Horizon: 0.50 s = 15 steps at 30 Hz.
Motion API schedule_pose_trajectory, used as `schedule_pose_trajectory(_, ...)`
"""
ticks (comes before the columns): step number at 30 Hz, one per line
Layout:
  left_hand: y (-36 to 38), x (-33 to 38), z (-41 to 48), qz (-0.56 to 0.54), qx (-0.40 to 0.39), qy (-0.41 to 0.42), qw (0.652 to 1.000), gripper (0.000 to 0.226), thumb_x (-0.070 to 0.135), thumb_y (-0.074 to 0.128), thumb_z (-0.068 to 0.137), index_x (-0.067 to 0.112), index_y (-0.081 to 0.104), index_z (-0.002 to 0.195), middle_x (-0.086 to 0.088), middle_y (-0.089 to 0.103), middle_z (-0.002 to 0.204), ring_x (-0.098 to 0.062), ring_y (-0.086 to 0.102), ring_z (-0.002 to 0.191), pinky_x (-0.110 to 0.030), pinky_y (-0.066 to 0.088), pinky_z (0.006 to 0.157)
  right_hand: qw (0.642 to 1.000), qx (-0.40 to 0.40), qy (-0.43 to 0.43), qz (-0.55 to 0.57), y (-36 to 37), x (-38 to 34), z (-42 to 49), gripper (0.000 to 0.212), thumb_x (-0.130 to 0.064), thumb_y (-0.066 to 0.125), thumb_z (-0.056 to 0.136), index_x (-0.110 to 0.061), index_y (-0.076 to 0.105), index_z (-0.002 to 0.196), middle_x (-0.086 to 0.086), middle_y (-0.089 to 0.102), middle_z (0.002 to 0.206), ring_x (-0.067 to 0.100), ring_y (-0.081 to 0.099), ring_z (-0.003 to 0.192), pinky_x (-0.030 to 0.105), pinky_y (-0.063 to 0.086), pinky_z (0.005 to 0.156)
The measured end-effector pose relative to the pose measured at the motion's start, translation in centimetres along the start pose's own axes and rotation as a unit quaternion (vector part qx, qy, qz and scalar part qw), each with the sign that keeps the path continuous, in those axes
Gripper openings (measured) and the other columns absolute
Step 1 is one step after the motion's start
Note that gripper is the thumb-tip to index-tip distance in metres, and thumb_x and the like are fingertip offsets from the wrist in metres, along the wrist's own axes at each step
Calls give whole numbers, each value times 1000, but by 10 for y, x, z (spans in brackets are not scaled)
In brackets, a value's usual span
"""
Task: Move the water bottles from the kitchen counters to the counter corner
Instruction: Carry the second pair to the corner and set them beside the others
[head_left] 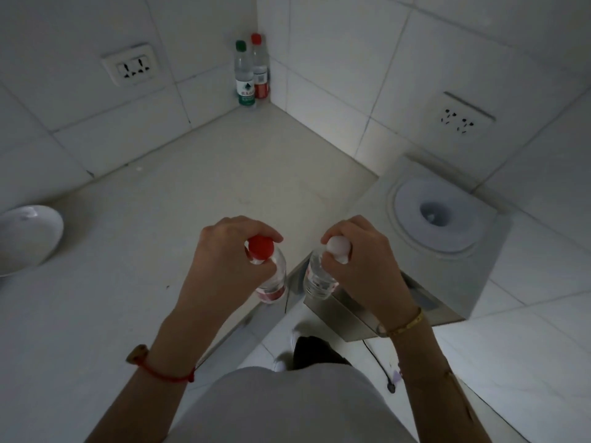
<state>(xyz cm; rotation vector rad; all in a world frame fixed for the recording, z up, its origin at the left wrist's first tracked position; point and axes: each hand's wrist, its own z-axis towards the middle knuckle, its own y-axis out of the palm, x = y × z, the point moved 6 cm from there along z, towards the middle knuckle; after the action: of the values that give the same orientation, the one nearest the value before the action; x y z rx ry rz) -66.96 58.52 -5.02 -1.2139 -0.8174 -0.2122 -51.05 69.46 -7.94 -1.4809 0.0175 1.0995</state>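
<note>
My left hand (220, 266) grips a clear water bottle with a red cap (270, 276) by its neck, held upright above the counter's front edge. My right hand (361, 260) grips a second clear bottle with a white cap (316, 279) by its neck, just right of the first. Far back in the counter corner stand two more bottles side by side: a green-capped bottle (244, 76) and behind it a red-capped bottle (259, 67). Both touch the tiled walls.
The pale counter (179, 203) stretches from me to the corner. A white plate (27, 238) lies at the left edge. A water dispenser (438, 225) stands at the right by the wall. Sockets sit on the left wall (132, 67) and right wall (457, 119).
</note>
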Motion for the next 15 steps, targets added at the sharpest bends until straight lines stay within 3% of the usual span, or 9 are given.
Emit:
schedule_pose_trajectory(3,-2,-8,24,3,17,-18,1000,36,9,80,61,31,72,89,17,67,90,0,59,79,-18,49,75,1000,-15,-17,5,7,4,34,15,-13,70,75,-15,61,86,0,58,91,10,56,72,7,40,65)
schedule_pose_trajectory(8,-3,-16,72,-7,50,-49,998,35,5,78,60,27,74,87,11,69,90,-4,60,73,-16,47,70,998,-42,-51,15,18,13,98,14,-14,70,75,-14,61,86,-3,56,88,9,54,72,5,37,65)
schedule_pose_trajectory(15,-5,-23,157,-12,95,-73,993,34,8,78,61,26,74,88,10,70,91,-7,62,76,-30,56,74,993,-88,-78,27,31,25,205,16,-14,69,74,-15,60,87,-2,55,91,8,54,73,5,36,64)
